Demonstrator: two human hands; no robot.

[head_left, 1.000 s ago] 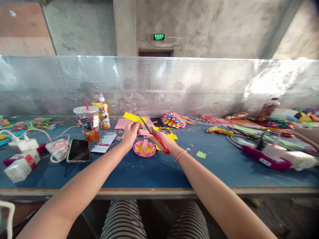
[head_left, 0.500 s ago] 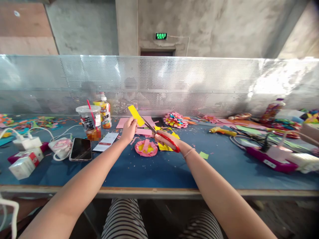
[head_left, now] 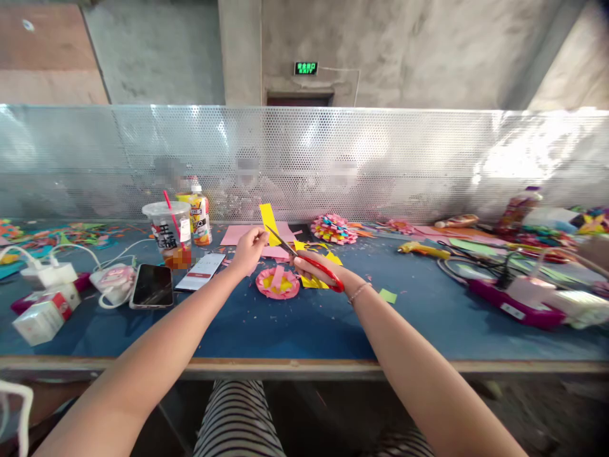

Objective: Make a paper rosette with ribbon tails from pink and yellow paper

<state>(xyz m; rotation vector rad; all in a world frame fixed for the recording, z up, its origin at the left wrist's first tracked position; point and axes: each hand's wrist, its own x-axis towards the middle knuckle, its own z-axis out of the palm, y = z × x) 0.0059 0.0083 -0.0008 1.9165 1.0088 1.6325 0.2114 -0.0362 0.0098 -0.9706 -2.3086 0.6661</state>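
Over the bench (head_left: 304,336), gripped yellow strip (head_left: 267,216) in left fingers (head_left: 259,235), scissors (head_left: 328,273) in right fingers (head_left: 301,264), and judged yellow pieces (head_left: 315,283) cut, strip unfinished.

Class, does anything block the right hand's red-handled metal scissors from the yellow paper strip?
Nothing visible: the red-handled metal scissors in the right hand overlap the yellow paper strip in view; contact unclear.

White glare burns out the right of the perforated screen (head_left: 304,143); picture edges look stretched and soft
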